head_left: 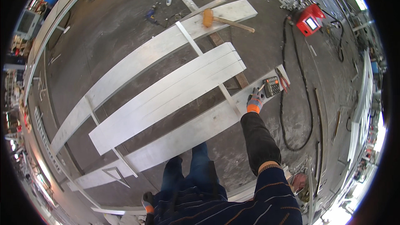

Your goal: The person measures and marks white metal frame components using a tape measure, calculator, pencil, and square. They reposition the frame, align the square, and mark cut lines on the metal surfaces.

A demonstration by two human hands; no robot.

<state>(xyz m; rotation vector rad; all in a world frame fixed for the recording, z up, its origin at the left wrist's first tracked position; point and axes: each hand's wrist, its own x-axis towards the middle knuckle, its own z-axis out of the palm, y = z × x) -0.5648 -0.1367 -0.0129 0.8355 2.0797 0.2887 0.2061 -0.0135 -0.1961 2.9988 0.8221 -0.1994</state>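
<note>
My right hand (pixel 255 101), in a grey and orange glove, is at the right end of the near long metal beam (pixel 187 135). A thin pencil-like stick (pixel 262 87) pokes out between its fingers. Just past the fingertips a black desk calculator (pixel 272 86) lies on the beam, with red-handled pliers (pixel 283 80) beside it. My left hand (pixel 147 201), gloved too, hangs low by my hip; its fingers are not clear. Before me, a wide pale metal plate (pixel 168 97) with long dark lines rests on thin crossbars (pixel 229 100). A triangular set square (pixel 116 176) lies on the near beam's left part.
A mallet (pixel 208 18) with an orange head lies across the far beam (pixel 137 61). Beyond it, a power drill (pixel 151 15) and a white bottle (pixel 169 0) are on the floor. A black cable (pixel 307 115) loops on the right near a red machine (pixel 311 22).
</note>
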